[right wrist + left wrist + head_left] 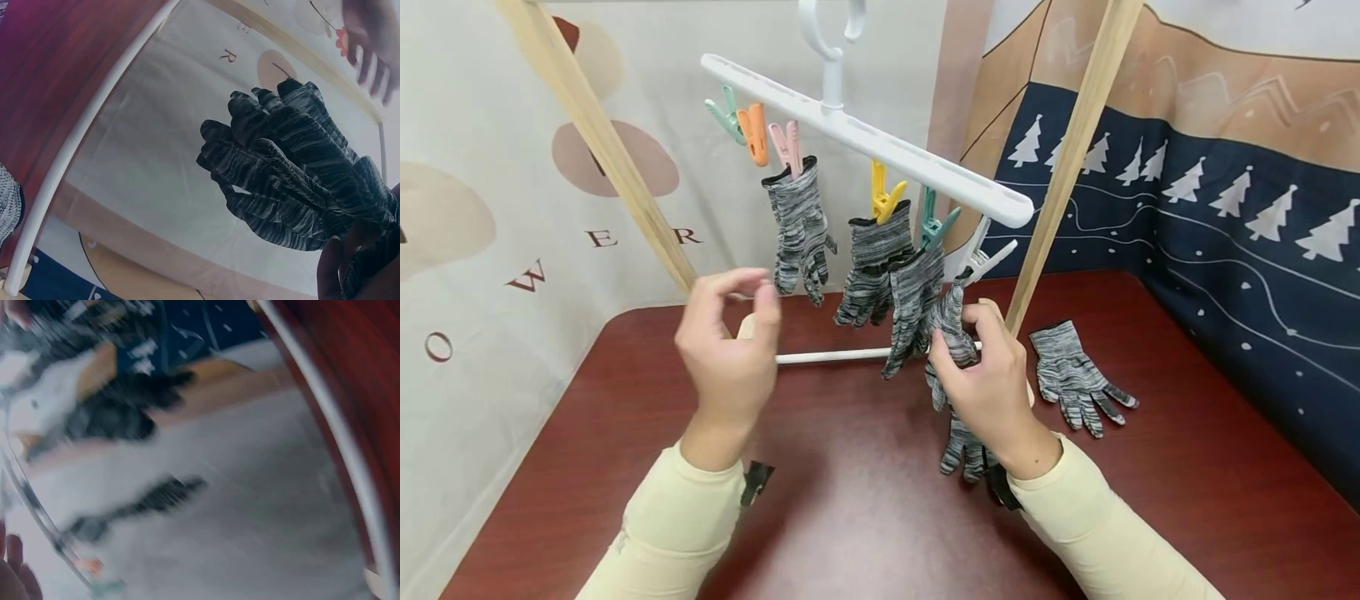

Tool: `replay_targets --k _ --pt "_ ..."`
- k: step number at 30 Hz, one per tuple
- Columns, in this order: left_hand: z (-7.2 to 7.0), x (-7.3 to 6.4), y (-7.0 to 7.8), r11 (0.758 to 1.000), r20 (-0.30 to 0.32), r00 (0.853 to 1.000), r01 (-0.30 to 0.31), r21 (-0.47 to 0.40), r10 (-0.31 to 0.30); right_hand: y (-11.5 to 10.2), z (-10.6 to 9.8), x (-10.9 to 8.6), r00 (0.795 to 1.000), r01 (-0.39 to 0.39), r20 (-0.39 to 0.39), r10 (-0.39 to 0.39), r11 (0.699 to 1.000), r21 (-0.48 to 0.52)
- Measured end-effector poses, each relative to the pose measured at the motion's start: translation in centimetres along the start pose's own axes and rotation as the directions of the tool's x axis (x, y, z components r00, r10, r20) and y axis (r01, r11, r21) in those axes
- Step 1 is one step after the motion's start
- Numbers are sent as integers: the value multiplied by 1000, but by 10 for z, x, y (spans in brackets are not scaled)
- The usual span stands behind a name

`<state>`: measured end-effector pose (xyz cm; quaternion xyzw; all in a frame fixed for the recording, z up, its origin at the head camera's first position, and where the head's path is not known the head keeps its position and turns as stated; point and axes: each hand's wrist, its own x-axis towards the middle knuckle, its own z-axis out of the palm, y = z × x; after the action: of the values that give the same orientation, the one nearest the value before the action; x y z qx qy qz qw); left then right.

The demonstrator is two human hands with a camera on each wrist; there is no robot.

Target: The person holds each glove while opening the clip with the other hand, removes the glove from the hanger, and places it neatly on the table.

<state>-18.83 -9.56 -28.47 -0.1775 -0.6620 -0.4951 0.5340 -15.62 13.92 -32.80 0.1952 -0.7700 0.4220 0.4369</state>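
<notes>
My right hand (988,371) pinches a grey knitted glove (952,317) between thumb and fingers, just under a white clothespin (988,254) at the hanger's right end. The glove's cuff is at the pin's jaws. Nothing is in my left hand (730,354), raised with loosely bent fingers left of the hanging gloves. Three more grey gloves hang from the white hanger (842,125): one glove (797,225) by a pink pin, one (876,258) by a yellow pin, one (913,292) by a dark green pin. In the right wrist view, hanging gloves (281,162) overlap beside my fingers.
An orange clothespin (753,133) and a light green clothespin (726,115) hang at the hanger's left end without gloves. One glove (1075,379) lies on the red-brown table (850,500) at right, another (962,446) below my right hand. Wooden posts (1075,150) flank the hanger.
</notes>
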Motion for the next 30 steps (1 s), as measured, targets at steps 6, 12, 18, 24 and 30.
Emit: replay_targets --k 6,12,18,24,30 --pt "26 8 35 996 298 953 -36 -83 59 -2 0 0 1000 4 -1 -4 1000 -5" --pt "49 20 65 990 513 855 -9 -138 79 -4 0 1 1000 17 10 -17 1000 -16" --pt "67 26 84 996 552 829 -80 -46 92 -6 0 2 999 25 38 -24 999 -25" --pt "79 30 95 991 613 790 -107 78 37 -6 0 -1 998 30 50 -28 999 -27" --pt "85 28 98 973 637 771 -158 168 15 -7 1 -2 998 27 50 -26 999 -17"
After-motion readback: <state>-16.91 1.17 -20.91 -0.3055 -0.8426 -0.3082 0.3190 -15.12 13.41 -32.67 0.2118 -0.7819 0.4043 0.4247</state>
